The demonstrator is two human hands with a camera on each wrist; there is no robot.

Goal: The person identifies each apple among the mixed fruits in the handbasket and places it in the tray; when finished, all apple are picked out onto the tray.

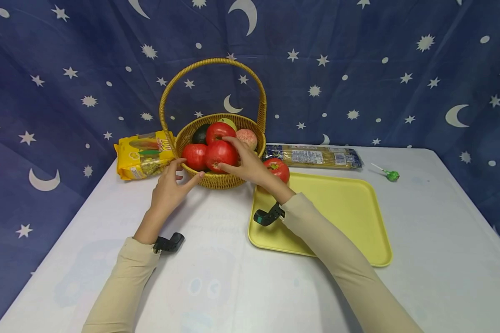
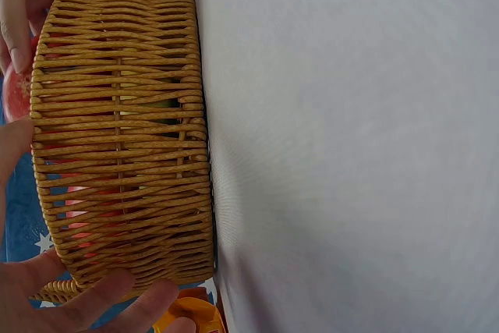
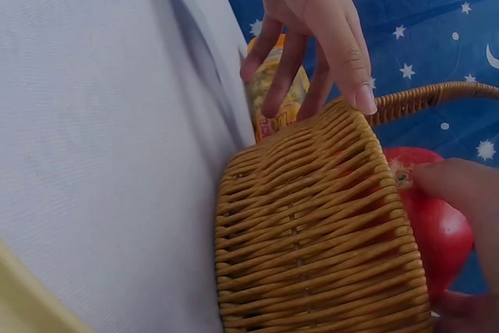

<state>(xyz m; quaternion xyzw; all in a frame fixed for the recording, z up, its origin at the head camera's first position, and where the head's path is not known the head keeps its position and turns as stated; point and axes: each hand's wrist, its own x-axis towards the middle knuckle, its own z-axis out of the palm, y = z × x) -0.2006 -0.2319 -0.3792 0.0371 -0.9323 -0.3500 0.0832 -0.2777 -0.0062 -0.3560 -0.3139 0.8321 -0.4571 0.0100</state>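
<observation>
At the wicker basket (image 1: pixel 221 181), my right hand (image 1: pixel 250 163) grips a red apple (image 1: pixel 217 154) on top of the fruit, thumb on its front and fingers over it. My left hand (image 1: pixel 166 190) is at the basket's left side, with spread fingers and the thumb touching the rim in the left wrist view. Other red apples (image 1: pixel 195 157), a dark green fruit (image 1: pixel 200 134), a yellow-green fruit (image 1: pixel 228 122) and a pinkish round fruit (image 1: pixel 247 138) lie in the basket. The right wrist view shows the gripped apple (image 3: pixel 440 228) just above the rim.
A yellow tray (image 1: pixel 341 217) lies right of the basket, with another red apple (image 1: pixel 277 169) at its back left corner. Behind it is a long clear-and-blue packet (image 1: pixel 312 156). A green lollipop (image 1: pixel 392 175) lies farther right. Left of the basket stands a yellow bag (image 1: pixel 143 157).
</observation>
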